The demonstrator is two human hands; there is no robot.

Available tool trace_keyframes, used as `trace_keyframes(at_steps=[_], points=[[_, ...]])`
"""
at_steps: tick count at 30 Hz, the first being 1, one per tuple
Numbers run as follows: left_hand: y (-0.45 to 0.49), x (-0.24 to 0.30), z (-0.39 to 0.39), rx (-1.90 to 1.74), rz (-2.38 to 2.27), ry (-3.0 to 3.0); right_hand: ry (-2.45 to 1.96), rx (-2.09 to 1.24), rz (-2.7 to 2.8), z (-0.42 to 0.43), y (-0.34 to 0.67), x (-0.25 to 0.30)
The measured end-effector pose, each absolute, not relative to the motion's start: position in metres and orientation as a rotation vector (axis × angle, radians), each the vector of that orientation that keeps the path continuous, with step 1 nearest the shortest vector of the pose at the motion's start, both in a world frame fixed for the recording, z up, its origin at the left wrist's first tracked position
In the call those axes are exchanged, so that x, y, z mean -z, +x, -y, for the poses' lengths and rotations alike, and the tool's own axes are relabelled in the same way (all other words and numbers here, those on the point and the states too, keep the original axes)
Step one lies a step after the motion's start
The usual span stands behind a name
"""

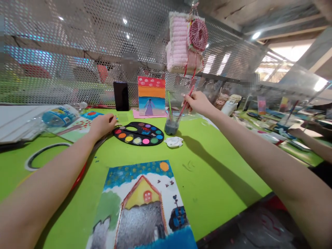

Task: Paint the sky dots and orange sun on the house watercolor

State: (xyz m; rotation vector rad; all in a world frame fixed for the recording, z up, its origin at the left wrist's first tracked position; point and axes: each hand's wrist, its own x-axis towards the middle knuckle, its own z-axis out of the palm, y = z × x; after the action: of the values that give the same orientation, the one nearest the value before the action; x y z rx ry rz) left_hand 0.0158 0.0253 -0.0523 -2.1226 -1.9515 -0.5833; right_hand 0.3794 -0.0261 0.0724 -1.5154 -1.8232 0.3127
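Two bare hands over a lime-green desk (pixel 207 166). Right hand (pixel 198 103) is raised just above a small glass water cup (pixel 171 126), its grip closed, with thumb and fingers pinching a thin red-handled paintbrush (pixel 187 98) that slants down toward the cup. Left hand (pixel 101 126) sits low at the desk, fingers half curled, just beside a round black watercolour palette (pixel 138 134); can't tell if that grip has hold of anything. Palette lies flat, with a ring of colour wells around its centre. Cup has greyish water and a green-handled brush (pixel 169 103) leaning in it. Small white crumpled rag (pixel 173 141) lies just in front of the cup. Nearest the person, a painted card of a yellow house (pixel 141 207) lies flat. Behind the palette stand a small striped painting of a figure (pixel 151 95) and a black phone (pixel 121 96), side by side against a perforated metal screen (pixel 103 41). Pink yarn house ornament (pixel 184 43) hangs above. Far right, a co-worker's hand (pixel 297 132) rests over another part of the desk, well apart.
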Motion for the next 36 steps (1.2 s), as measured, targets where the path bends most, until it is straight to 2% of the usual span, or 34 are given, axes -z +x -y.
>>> trace_keyframes(at_steps=[4,16,36], points=[[0.015,0.053,-0.025,0.614,1.962,-2.117,-1.469,-0.191,1.833,0.035,0.38,-0.073],[0.015,0.054,-0.026,0.616,1.946,-2.119,-1.185,-0.105,1.646,0.061,0.395,-0.087],[0.014,0.054,-0.026,0.619,1.966,-2.11,-1.16,0.042,1.684,0.084,0.389,-0.092]])
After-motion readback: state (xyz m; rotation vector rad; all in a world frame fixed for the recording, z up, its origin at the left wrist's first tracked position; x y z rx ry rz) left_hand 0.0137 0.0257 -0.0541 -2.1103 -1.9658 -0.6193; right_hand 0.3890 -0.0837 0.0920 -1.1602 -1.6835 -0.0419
